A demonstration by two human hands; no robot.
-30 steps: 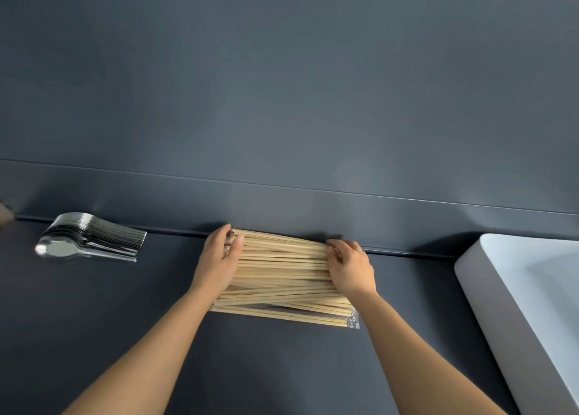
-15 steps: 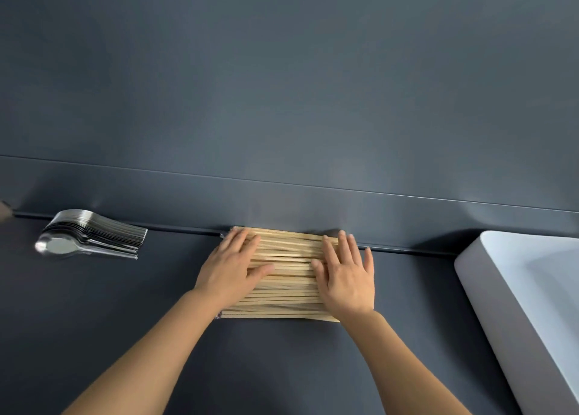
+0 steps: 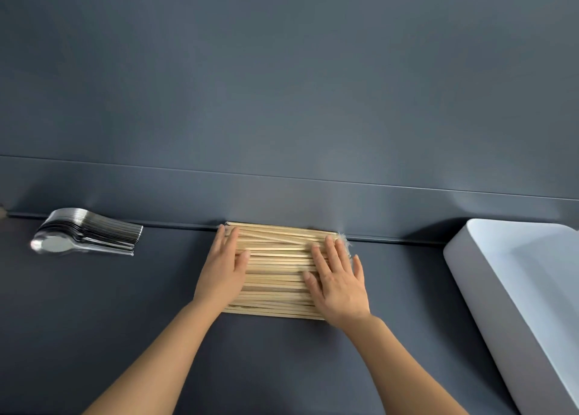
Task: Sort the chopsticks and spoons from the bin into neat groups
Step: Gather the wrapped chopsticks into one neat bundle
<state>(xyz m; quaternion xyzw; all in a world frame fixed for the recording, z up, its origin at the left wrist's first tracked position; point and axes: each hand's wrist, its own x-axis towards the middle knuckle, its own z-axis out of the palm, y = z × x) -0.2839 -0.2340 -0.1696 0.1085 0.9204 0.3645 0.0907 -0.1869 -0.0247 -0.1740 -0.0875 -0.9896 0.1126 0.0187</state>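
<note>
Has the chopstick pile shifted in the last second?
Yes. The chopstick pile still butts the back ledge, but its near sticks, which splayed right toward the white bin, have slid left into line.

Single head-worn wide-angle view, forward and down, close above the dark counter (image 3: 94, 320)

The left hand (image 3: 221, 273) and right hand (image 3: 340, 286) cover both ends of the chopsticks (image 3: 275, 273), hiding the sticks beneath. The white bin (image 3: 476, 295) runs off the right and bottom edges. The spoons (image 3: 91, 234) nest too tightly to count.
</note>
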